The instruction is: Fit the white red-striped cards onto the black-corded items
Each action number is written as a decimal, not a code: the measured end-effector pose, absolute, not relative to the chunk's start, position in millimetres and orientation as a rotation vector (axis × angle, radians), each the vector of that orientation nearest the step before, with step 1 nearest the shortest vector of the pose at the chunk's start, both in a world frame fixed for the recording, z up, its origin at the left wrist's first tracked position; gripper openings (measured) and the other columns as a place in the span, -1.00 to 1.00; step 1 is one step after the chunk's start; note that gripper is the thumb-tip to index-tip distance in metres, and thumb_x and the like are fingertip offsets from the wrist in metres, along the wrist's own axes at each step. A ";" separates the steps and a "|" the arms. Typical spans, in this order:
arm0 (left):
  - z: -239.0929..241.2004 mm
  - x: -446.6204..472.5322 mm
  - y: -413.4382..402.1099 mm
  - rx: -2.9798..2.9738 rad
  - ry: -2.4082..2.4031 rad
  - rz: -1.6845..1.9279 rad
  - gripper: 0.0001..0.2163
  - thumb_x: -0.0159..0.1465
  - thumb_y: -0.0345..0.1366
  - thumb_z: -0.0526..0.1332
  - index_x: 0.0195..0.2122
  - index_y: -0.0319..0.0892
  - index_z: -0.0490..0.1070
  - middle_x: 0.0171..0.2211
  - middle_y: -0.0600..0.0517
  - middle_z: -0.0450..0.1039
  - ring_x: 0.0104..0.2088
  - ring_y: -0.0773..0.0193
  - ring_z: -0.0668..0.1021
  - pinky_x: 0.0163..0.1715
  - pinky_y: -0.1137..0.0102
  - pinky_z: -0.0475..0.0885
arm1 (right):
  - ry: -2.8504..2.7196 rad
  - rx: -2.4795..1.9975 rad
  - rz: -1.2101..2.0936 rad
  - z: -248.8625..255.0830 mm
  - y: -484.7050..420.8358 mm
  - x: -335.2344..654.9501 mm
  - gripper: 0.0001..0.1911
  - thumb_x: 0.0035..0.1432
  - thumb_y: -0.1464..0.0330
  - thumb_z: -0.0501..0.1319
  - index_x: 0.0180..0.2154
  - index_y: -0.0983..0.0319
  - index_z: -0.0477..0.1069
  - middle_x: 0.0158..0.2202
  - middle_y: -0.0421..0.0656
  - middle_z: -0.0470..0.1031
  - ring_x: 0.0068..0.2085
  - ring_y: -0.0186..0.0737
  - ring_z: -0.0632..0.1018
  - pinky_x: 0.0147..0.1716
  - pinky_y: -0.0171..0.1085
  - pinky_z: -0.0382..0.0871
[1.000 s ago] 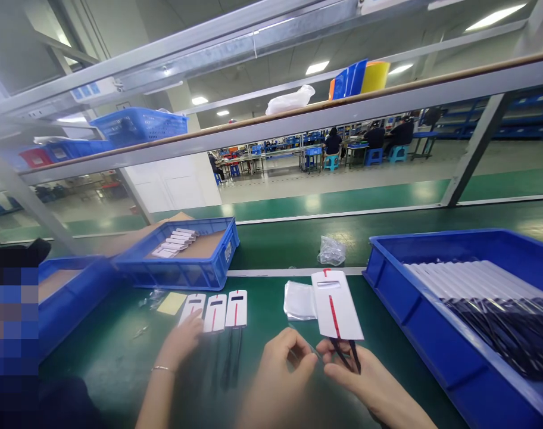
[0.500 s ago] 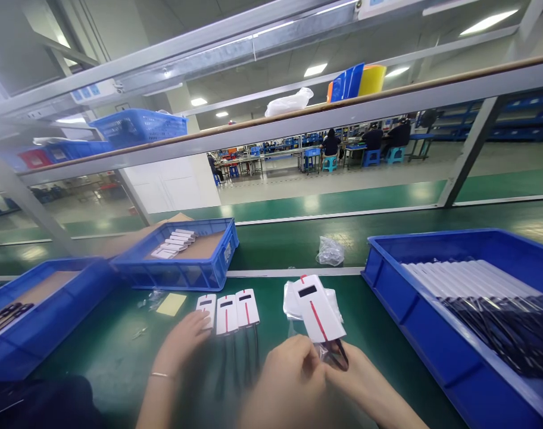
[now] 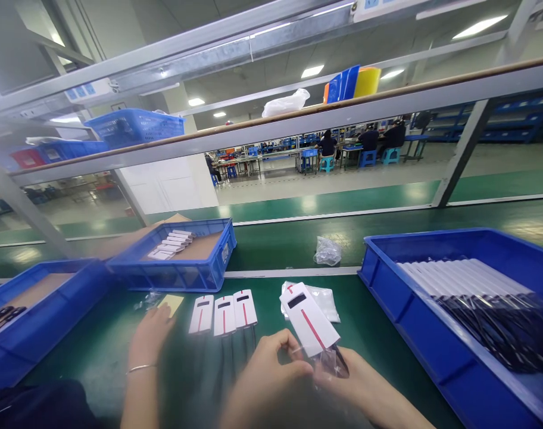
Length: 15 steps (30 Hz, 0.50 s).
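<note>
Casing (image 3: pixel 309 320), likely light, stiff and slick, is best held at its five-o'clock cable end (image 3: pixel 341 362), as gripped by right fingers (image 3: pixel 336 384), clear film (image 3: pixel 328 360) being pinched by left fingers (image 3: pixel 298 370).

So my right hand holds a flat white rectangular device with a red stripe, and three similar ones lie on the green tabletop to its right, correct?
Not quite: in the head view, the three similar devices lie left of the held device on the green tabletop. Your right hand does hold it.
</note>
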State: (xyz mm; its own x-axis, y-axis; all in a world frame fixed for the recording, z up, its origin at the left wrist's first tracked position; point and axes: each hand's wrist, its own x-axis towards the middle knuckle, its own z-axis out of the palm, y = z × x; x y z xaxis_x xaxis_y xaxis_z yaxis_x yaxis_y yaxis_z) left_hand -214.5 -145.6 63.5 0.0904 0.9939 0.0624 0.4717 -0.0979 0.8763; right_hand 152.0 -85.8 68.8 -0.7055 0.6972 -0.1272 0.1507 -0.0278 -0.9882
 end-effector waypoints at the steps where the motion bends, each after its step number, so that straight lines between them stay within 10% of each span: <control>1: 64.4 -190.8 -144.4 1.664 1.438 0.921 -0.74 0.39 -0.08 0.17 -0.07 -0.14 0.48 0.03 -0.06 0.48 0.00 0.11 0.53 0.01 0.16 0.48 | -1.843 -0.908 1.767 69.6 -86.0 152.7 -0.61 0.08 0.03 0.35 -0.26 0.21 0.46 -0.31 -0.20 0.44 -0.15 -0.05 0.46 -0.17 -0.31 0.34; 7: 60.8 -79.3 -136.5 1.638 1.345 0.821 -0.70 0.39 -0.17 0.21 0.08 -0.18 0.41 0.06 -0.10 0.44 -0.05 0.14 0.55 -0.05 0.14 0.54 | -1.864 -0.884 1.796 69.8 -86.6 155.6 -0.75 0.21 0.17 0.26 -0.31 0.22 0.36 -0.36 -0.27 0.29 -0.31 -0.26 0.32 -0.33 -0.36 0.23; 15: 71.8 -57.2 -135.7 1.511 1.379 0.763 -0.71 0.17 -0.06 0.36 -0.30 -0.20 0.57 -0.39 0.03 0.55 -0.34 0.24 0.51 -0.45 0.46 0.30 | -1.874 -0.994 1.704 68.7 -90.2 157.0 -0.87 0.12 0.36 0.26 -0.37 0.22 0.31 -0.39 -0.28 0.30 -0.31 -0.27 0.36 -0.32 -0.36 0.25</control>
